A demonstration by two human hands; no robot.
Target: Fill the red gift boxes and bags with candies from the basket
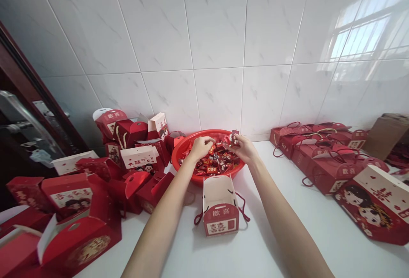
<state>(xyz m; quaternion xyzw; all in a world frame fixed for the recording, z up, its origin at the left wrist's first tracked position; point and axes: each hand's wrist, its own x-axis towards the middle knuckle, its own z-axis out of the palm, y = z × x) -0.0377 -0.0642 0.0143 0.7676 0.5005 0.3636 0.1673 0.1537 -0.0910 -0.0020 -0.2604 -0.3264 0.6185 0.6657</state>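
A red plastic basket (pixel 177 152) holds many small wrapped candies (pixel 213 164). Over the left part of the basket is my left hand (pixel 201 147), its fingers curled inward; whatever they may hold is hidden. My right hand (pixel 245 149), at the basket's right rim, is closed on a small wrapped candy (pixel 235 136) with a dark red and white wrapper. Between my forearms, in front of the basket, stands an open red gift box (pixel 221 220) with cream inside walls and dark red cord handles. Its visible inside shows bare cardboard.
Several red gift boxes (pixel 128 184) with open flaps are piled on the left. On the right, closed boxes (pixel 322 163) stand in rows, with a larger printed box (pixel 372 210) nearer me. Brown cardboard (pixel 385 135) lies at far right. A tiled wall (pixel 217 95) backs the white table (pixel 252 244).
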